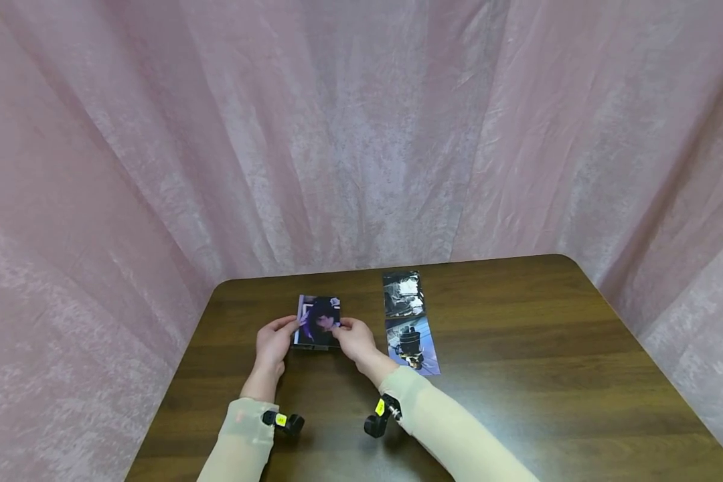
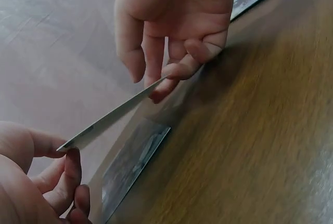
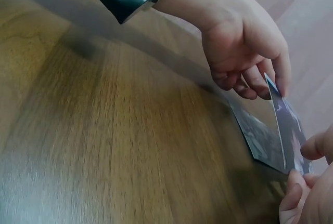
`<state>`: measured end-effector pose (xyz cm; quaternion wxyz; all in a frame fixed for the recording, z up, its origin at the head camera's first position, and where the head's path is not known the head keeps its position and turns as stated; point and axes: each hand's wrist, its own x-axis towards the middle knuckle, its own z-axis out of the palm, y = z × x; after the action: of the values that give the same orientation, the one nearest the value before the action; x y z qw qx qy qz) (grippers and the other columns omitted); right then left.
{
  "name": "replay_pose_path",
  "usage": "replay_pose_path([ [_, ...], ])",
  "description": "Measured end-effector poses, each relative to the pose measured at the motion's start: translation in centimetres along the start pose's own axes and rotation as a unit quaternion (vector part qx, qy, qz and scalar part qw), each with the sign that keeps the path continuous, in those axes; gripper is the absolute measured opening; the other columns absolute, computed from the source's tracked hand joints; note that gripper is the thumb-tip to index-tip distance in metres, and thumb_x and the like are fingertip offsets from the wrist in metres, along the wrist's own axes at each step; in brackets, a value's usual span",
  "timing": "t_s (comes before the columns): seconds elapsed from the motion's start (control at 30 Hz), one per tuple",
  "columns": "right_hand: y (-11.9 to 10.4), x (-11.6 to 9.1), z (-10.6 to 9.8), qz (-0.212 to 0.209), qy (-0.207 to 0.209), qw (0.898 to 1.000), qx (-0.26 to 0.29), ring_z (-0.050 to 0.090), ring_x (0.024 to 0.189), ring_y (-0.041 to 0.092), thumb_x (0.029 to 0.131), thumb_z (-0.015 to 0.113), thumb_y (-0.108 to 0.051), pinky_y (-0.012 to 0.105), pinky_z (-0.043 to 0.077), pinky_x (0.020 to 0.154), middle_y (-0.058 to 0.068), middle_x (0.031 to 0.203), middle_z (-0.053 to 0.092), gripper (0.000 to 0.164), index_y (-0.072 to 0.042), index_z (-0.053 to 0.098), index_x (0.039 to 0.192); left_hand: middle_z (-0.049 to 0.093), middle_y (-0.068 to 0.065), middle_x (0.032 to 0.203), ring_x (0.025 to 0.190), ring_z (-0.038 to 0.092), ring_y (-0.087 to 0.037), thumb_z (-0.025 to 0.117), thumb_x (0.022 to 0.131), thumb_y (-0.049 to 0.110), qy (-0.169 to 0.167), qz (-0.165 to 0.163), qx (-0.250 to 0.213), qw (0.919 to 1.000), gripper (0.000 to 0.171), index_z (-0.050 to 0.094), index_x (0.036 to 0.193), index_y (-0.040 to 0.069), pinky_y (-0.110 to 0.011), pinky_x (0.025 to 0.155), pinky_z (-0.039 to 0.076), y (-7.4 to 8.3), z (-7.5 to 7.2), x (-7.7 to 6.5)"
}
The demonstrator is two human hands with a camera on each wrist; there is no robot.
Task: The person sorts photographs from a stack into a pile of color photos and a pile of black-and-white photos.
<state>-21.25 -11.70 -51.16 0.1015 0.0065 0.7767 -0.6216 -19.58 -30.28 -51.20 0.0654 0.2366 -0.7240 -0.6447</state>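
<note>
A photo print (image 1: 316, 323) with a dark-haired figure in purple tones is held between both hands, raised and tilted above the table. My left hand (image 1: 274, 344) pinches its left edge between thumb and fingers. At the opposite edge, my right hand (image 1: 358, 343) grips the print, its thumb on the picture side, as the right wrist view shows. Under the raised print, another photo print (image 2: 134, 159) lies flat on the wood; in the head view it is almost wholly hidden.
Right of the hands, two prints lie in a column on the brown wooden table (image 1: 518, 348): a black-and-white one (image 1: 404, 294) at the back and a bluish one (image 1: 411, 345) in front. A pink curtain (image 1: 361, 134) hangs behind the table's far edge.
</note>
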Motion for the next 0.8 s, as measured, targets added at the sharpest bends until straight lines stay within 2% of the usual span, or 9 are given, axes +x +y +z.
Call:
replay_pose_path([
  [0.17, 0.5, 0.3, -1.2, -0.014, 0.003, 1.0, 0.013, 0.071, 0.098, 0.023, 0.097, 0.07, -0.006, 0.034, 0.055, 0.085, 0.016, 0.107, 0.078, 0.037, 0.008, 0.07, 0.131, 0.065, -0.021, 0.136, 0.12, 0.055, -0.029, 0.073, 0.101, 0.017, 0.001, 0.014, 0.01, 0.9999, 0.035, 0.073, 0.128, -0.006, -0.034, 0.099, 0.041, -0.1, 0.6, -0.2],
  [0.3, 0.9, 0.5, -2.4, -0.03, 0.018, 0.999, 0.003, 0.07, 0.09, 0.019, 0.095, 0.071, -0.005, 0.03, 0.053, 0.078, 0.014, 0.102, 0.079, 0.033, 0.005, 0.073, 0.127, 0.075, -0.017, 0.118, 0.101, 0.065, -0.019, 0.075, 0.1, 0.014, -0.006, 0.03, 0.015, 0.9994, 0.03, 0.075, 0.123, -0.006, -0.025, 0.084, 0.048, -0.3, 1.4, -0.4],
  [0.4, 1.0, 0.6, -3.6, -0.039, 0.027, 0.999, -0.008, 0.069, 0.087, 0.017, 0.095, 0.073, -0.007, 0.03, 0.052, 0.075, 0.012, 0.099, 0.079, 0.031, 0.004, 0.075, 0.124, 0.079, -0.014, 0.107, 0.089, 0.067, -0.011, 0.076, 0.099, 0.011, -0.018, 0.042, 0.012, 0.9989, 0.028, 0.075, 0.12, -0.007, -0.021, 0.075, 0.05, -0.3, 2.1, -0.6],
  [0.57, 1.3, 0.6, -5.5, -0.059, 0.033, 0.997, -0.041, 0.071, 0.087, 0.018, 0.093, 0.074, -0.01, 0.032, 0.052, 0.075, 0.009, 0.097, 0.08, 0.032, 0.001, 0.076, 0.123, 0.079, -0.015, 0.106, 0.084, 0.067, -0.01, 0.076, 0.099, 0.01, -0.032, 0.056, 0.014, 0.9978, 0.026, 0.076, 0.119, -0.007, -0.02, 0.07, 0.051, -0.1, 3.4, -1.1],
  [0.8, 2.1, 0.4, -8.5, -0.079, 0.04, 0.993, -0.08, 0.07, 0.083, 0.015, 0.092, 0.073, -0.01, 0.031, 0.052, 0.073, 0.006, 0.096, 0.08, 0.034, 0.0, 0.075, 0.125, 0.078, -0.015, 0.103, 0.079, 0.067, -0.01, 0.076, 0.096, 0.005, -0.064, 0.058, 0.016, 0.9961, 0.031, 0.074, 0.125, -0.007, -0.021, 0.068, 0.052, -0.5, 5.7, -2.2],
])
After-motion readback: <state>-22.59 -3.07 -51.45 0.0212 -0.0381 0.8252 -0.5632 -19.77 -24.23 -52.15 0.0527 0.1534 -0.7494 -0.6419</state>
